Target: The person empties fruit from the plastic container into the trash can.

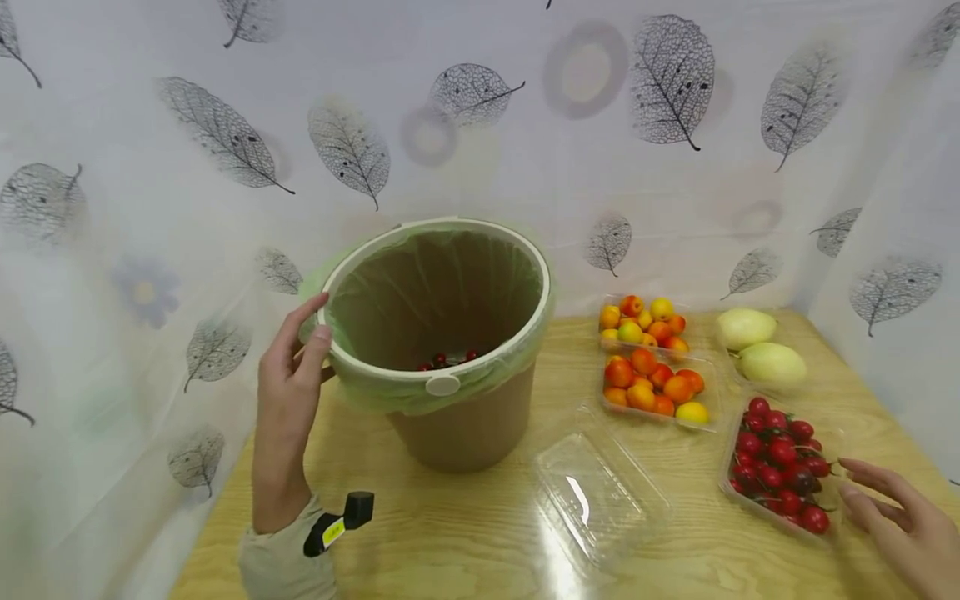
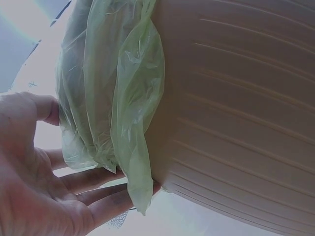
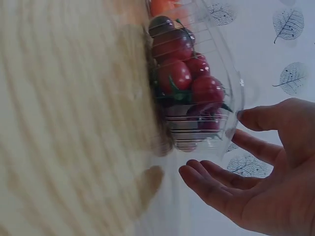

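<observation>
A brown ribbed trash bin (image 1: 465, 425) with a pale rim and a green liner bag (image 2: 140, 73) stands on the table. My left hand (image 1: 288, 375) grips its rim at the left, thumb near the top edge and fingers around the outside, partly behind the bag. Several small red fruits (image 1: 442, 362) lie deep in the bin. On the right, a clear plastic tray (image 1: 729, 487) holds small glossy red fruits (image 3: 174, 76) with green stems. Beside that tray is my right hand (image 3: 261, 172), fingers spread and thumb at its edge, holding nothing.
An empty clear tray (image 1: 592, 492) lies right of the bin. Behind it are two trays of orange and yellow fruits (image 1: 641, 396) (image 1: 630, 332). Two pale yellow-green melons (image 1: 772, 364) sit at the back right. A leaf-patterned curtain (image 1: 480, 167) surrounds the wooden table (image 1: 450, 533).
</observation>
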Available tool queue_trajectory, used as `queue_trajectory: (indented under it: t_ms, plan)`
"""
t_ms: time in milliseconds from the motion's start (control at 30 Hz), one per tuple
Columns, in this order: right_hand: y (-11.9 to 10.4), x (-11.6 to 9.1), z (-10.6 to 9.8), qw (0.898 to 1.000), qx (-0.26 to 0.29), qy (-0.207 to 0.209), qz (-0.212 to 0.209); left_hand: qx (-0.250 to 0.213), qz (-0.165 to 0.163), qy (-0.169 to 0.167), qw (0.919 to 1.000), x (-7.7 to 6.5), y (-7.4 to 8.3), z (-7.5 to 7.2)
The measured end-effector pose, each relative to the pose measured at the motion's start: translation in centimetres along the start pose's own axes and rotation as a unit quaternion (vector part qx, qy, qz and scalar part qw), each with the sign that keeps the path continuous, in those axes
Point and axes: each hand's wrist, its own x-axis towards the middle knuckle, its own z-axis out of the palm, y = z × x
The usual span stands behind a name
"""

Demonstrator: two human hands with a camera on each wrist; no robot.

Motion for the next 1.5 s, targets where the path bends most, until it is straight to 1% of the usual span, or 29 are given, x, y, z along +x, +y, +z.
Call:
queue_trajectory:
  t_ms: [33,100,233,300,367,433,533,600,667,800,933,1000,1167,1267,1333,1400,1500]
  plan:
    - [0.1,0.0,0.1,1.000,-0.004,-0.020,0.012,0.000,0.001,0.000,1.0000,0.0,0.0,0.0]
    - [0.2,0.1,0.3,0.999,0.008,-0.046,0.026,0.000,0.000,0.000,1.0000,0.0,0.1,0.0]
    - [0.2,0.2,0.3,0.996,0.052,-0.065,0.041,-0.001,-0.006,0.003,1.0000,-0.2,0.1,0.1]
    - [0.2,0.3,0.1,0.994,0.064,-0.073,0.047,-0.001,-0.008,0.005,1.0000,-0.3,0.1,0.1]
    - [0.0,0.5,0.0,0.992,0.071,-0.090,0.054,0.001,-0.008,0.005,1.0000,-0.3,0.1,0.2]
    - [-0.1,0.6,-0.2,0.988,0.088,-0.116,0.059,0.005,-0.004,0.005,1.0000,-0.2,0.2,0.2]
    - [-0.2,0.9,-0.3,0.978,0.129,-0.150,0.073,0.009,0.001,0.007,0.9999,-0.1,0.2,0.2]
    - [-0.3,1.1,-0.3,0.972,0.152,-0.160,0.076,0.009,0.001,0.009,0.9999,-0.1,0.2,0.1]
    - [-0.2,1.2,-0.4,0.971,0.162,-0.159,0.078,0.006,0.002,0.007,1.0000,0.0,0.1,0.1]
    - [0.0,1.4,-1.1,0.970,0.159,-0.171,0.071,0.004,0.003,0.003,1.0000,0.1,0.0,0.1]
    - [0.5,1.3,-1.8,0.960,0.174,-0.205,0.072,-0.001,0.004,0.001,1.0000,0.1,0.0,0.1]
    - [0.9,1.0,-2.0,0.955,0.191,-0.215,0.078,-0.007,0.003,-0.001,1.0000,0.0,0.0,0.0]
    - [1.9,0.9,-2.6,0.942,0.231,-0.224,0.095,-0.005,-0.002,-0.004,1.0000,-0.1,0.1,0.1]
    - [2.6,0.9,-2.8,0.936,0.240,-0.231,0.111,0.001,-0.003,-0.003,1.0000,-0.2,0.1,0.1]
    - [2.9,0.8,-2.9,0.932,0.263,-0.226,0.107,0.003,-0.003,-0.003,1.0000,-0.2,0.1,0.1]
    - [2.9,0.5,-2.8,0.928,0.293,-0.209,0.096,0.006,-0.003,-0.001,1.0000,-0.2,0.0,0.1]
    - [2.5,0.2,-2.7,0.920,0.337,-0.189,0.064,0.011,-0.004,0.000,0.9999,-0.1,0.1,0.1]
